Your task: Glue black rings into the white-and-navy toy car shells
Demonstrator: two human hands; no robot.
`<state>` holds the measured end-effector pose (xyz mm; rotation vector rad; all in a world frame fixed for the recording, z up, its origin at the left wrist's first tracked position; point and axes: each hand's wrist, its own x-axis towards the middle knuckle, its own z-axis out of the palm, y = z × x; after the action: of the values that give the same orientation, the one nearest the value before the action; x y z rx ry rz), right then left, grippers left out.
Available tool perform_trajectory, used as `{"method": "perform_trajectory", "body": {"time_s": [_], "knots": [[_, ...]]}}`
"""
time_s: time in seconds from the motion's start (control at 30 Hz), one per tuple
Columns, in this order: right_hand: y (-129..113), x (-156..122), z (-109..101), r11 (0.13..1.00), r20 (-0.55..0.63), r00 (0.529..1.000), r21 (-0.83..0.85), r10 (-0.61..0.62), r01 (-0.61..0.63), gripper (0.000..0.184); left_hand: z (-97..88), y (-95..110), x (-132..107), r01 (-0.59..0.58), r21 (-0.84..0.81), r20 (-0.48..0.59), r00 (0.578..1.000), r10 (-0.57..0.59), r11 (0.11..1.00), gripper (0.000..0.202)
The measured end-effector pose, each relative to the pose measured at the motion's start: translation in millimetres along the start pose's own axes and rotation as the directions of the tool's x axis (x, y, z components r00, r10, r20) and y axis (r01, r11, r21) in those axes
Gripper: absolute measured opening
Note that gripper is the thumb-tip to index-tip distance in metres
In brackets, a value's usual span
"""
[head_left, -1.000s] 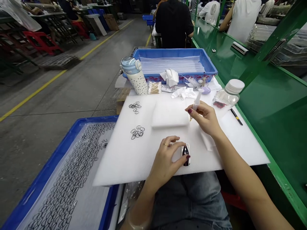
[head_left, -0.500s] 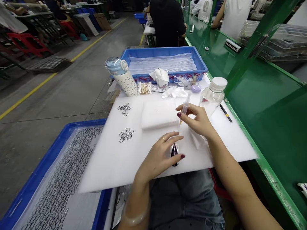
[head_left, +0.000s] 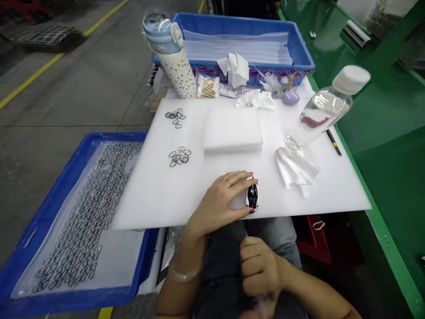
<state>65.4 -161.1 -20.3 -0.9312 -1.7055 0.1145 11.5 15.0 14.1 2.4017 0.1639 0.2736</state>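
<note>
My left hand [head_left: 226,199] rests on the white foam board [head_left: 186,195], fingers curled round a small black and white part [head_left: 253,196] near the board's front edge. My right hand [head_left: 260,268] is down over my lap, below the board, closed in a fist; what it holds is blurred and hidden. A crumpled white wipe [head_left: 295,170] lies right of the part. A small white foam block [head_left: 233,130] sits mid-board. Two little heaps of black rings [head_left: 179,157] lie on the board's left side.
A blue tray [head_left: 59,212] with several rows of black rings sits at the left. At the back stand a dotted flask [head_left: 172,55], cotton swabs [head_left: 207,86], tissues and a blue bin [head_left: 245,40]. A clear bottle [head_left: 323,106] leans at the right by the green bench [head_left: 381,133].
My right hand has dropped from above the board to my lap, taking the small syringe out of clear sight. The camera has tilted down. My left hand stays on the part.
</note>
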Motion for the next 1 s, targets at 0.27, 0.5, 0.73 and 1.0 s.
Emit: {"method": "perform_trajectory", "body": {"time_s": [0.27,0.5,0.73,1.0], "knots": [[21,-6,14,0.947,-0.088,0.990,-0.310,-0.113,0.080,0.041,2.5,1,-1,-0.016,0.026,-0.026,1.000,0.017,1.000,0.056],[35,-2,29,0.905,-0.155,0.986,-0.426,-0.061,-0.011,0.036,1.3,1,-1,-0.010,0.035,-0.019,1.000,0.011,0.999,0.054],[21,-15,51,0.921,-0.142,0.985,-0.387,-0.103,0.041,0.042,1.9,2,-2,-0.011,0.051,-0.025,1.000,0.012,0.999,0.055],[17,-13,31,0.842,-0.256,0.967,-0.518,0.012,-0.148,0.037,2.4,2,-2,-0.020,0.056,-0.033,0.999,0.022,0.998,0.054]]}}
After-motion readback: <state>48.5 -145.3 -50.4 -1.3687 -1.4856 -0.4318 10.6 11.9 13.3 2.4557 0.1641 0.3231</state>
